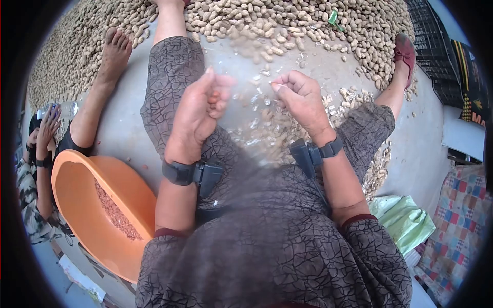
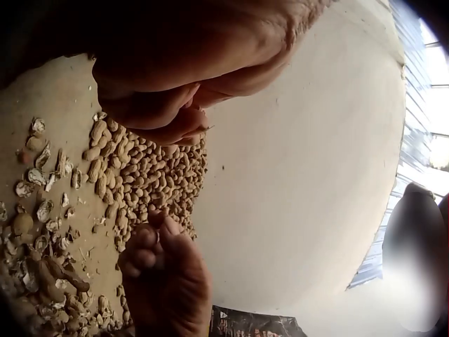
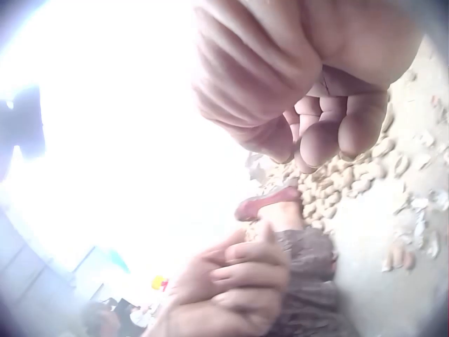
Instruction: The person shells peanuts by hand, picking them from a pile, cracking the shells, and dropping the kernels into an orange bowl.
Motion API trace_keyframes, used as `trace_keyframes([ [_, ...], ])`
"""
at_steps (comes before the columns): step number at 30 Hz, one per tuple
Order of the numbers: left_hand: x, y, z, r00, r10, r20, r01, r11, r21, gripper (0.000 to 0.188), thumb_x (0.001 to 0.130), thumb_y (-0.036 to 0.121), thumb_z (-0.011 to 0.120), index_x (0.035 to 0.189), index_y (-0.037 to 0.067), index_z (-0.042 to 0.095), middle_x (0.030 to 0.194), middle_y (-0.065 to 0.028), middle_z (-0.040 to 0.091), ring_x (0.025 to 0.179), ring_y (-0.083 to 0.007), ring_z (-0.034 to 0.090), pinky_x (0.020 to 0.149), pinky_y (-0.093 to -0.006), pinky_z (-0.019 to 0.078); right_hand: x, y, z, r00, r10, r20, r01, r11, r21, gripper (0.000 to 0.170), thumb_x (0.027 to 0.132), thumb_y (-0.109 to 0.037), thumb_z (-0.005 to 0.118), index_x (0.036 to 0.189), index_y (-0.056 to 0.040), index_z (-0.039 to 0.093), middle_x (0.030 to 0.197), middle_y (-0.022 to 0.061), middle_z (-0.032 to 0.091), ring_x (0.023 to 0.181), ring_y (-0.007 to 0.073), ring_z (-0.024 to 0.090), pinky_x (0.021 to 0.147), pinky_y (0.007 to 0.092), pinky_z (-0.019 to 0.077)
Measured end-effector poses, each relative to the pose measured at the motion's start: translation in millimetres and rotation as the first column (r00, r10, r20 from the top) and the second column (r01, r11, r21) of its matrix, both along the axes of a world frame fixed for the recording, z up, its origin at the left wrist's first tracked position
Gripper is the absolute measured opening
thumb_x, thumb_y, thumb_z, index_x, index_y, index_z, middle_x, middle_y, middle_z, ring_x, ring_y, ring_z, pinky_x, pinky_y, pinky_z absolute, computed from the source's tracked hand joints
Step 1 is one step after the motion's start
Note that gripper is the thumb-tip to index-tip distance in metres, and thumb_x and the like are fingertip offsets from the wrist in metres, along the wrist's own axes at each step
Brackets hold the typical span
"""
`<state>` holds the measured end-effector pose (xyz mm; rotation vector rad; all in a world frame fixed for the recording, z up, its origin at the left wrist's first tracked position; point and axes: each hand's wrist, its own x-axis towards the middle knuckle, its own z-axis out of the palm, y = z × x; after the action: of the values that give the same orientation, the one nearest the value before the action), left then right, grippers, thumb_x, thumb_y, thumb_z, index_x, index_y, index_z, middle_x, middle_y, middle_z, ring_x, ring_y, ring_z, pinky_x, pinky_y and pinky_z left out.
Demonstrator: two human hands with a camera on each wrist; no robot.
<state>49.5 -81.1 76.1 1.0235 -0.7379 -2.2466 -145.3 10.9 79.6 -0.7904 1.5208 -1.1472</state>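
In the head view my left hand (image 1: 195, 115) is raised over the left thigh, its fingers curled round several reddish peanut kernels (image 1: 213, 98). The index finger and thumb tip of that hand are blurred. Across from it, my right hand (image 1: 303, 100) pinches a small reddish peanut kernel (image 1: 274, 85) between thumb and forefinger. Broken peanut shells (image 1: 267, 128) lie on the floor between the legs, below both hands. The left wrist view shows my left hand (image 2: 203, 63) from close by, its kernels hidden. Curled fingers of my right hand (image 3: 316, 91) fill the top of the right wrist view.
Unshelled peanuts (image 1: 246, 18) spread in a heap beyond the knees. At the left stands an orange basin (image 1: 77, 195) with shelled kernels (image 1: 115, 213) inside; another person's bare foot (image 1: 115, 54) is beside it. A black crate (image 1: 436, 51) and a green sack (image 1: 403, 218) are at the right.
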Motion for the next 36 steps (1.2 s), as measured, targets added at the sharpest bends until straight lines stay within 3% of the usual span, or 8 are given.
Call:
trace_keyframes([
  [9,-13,0,-19,0.999,-0.005,0.034,-0.001,0.985,0.171,0.029,0.098,0.026,0.044,0.094,0.0,0.055,0.067,0.0004,0.049,0.049,-0.0032,0.038,0.038,-0.0141,0.0278,15,-25,-10,0.992,0.036,-0.118,-0.056,0.983,-0.172,0.01,0.082,-0.009,0.063,0.087,-0.0001,0.062,0.068,0.0066,0.063,0.059,0.0088,0.058,0.052,0.0234,0.0448],
  [14,-21,1,-27,0.998,0.061,0.002,-0.06,0.975,0.213,0.023,0.097,0.022,0.047,0.095,0.0,0.055,0.067,0.0012,0.048,0.05,-0.003,0.036,0.038,-0.014,0.0275,-24,-36,-68,0.647,-0.097,-0.756,-0.005,0.991,-0.131,0.018,0.081,-0.014,0.065,0.096,-0.0042,0.063,0.076,0.0095,0.065,0.066,0.0188,0.063,0.061,0.0291,0.0485],
  [17,-25,-1,-31,0.992,0.119,-0.04,-0.105,0.963,0.247,0.024,0.097,0.023,0.047,0.095,0.0,0.055,0.066,0.0012,0.047,0.051,-0.004,0.037,0.04,-0.0153,0.0276,-24,-52,-71,0.532,-0.12,-0.839,-0.093,0.976,-0.198,0.017,0.077,-0.017,0.062,0.089,-0.0054,0.063,0.081,0.0169,0.063,0.073,0.0328,0.062,0.065,0.0415,0.0492],
  [23,-31,-2,-39,0.994,0.106,-0.017,-0.099,0.971,0.215,0.022,0.096,0.02,0.049,0.097,-0.002,0.056,0.067,0.0009,0.049,0.052,-0.0041,0.039,0.041,-0.016,0.028,-31,-86,-96,0.252,-0.018,-0.968,-0.208,0.975,-0.073,0.013,0.077,-0.017,0.064,0.075,-0.0055,0.058,0.073,0.0159,0.061,0.066,0.0331,0.06,0.059,0.0428,0.0471],
  [27,-37,-2,-43,0.995,0.098,-0.024,-0.092,0.98,0.178,0.023,0.095,0.018,0.05,0.101,-0.003,0.056,0.069,-0.0002,0.051,0.054,-0.0045,0.041,0.043,-0.0161,0.0301,-30,-91,-97,0.236,-0.054,-0.97,-0.178,0.979,-0.098,0.015,0.077,-0.016,0.063,0.071,-0.0041,0.058,0.068,0.0162,0.06,0.064,0.0334,0.06,0.057,0.0429,0.047],
  [30,-40,-4,-42,0.987,0.138,-0.077,-0.127,0.982,0.142,0.025,0.095,0.018,0.049,0.106,-0.004,0.055,0.071,-0.0012,0.052,0.057,-0.0053,0.043,0.045,-0.0163,0.0323,-27,-83,-86,0.472,0.154,-0.868,-0.072,0.988,0.136,0.017,0.082,-0.02,0.061,0.088,-0.0041,0.063,0.079,0.0153,0.065,0.067,0.0283,0.062,0.063,0.0366,0.0493],
  [32,-42,-4,-39,0.972,0.223,-0.071,-0.198,0.945,0.259,0.03,0.095,0.018,0.049,0.113,-0.005,0.053,0.073,-0.002,0.053,0.059,-0.0058,0.044,0.047,-0.0167,0.0338,-28,-71,-82,0.949,0.065,-0.31,-0.044,0.996,0.076,0.016,0.087,-0.015,0.057,0.091,-0.0019,0.064,0.077,0.009,0.066,0.062,0.0161,0.061,0.059,0.028,0.0487],
  [36,-45,0,-41,0.973,0.228,-0.044,-0.207,0.937,0.283,0.032,0.096,0.019,0.049,0.116,-0.005,0.053,0.074,-0.0019,0.053,0.06,-0.0053,0.045,0.048,-0.017,0.0339,-18,-50,-41,0.984,0.012,0.178,-0.017,0.999,0.03,0.014,0.089,-0.011,0.054,0.093,-0.0006,0.063,0.079,0.0039,0.065,0.065,0.0074,0.058,0.059,0.0214,0.047],
])
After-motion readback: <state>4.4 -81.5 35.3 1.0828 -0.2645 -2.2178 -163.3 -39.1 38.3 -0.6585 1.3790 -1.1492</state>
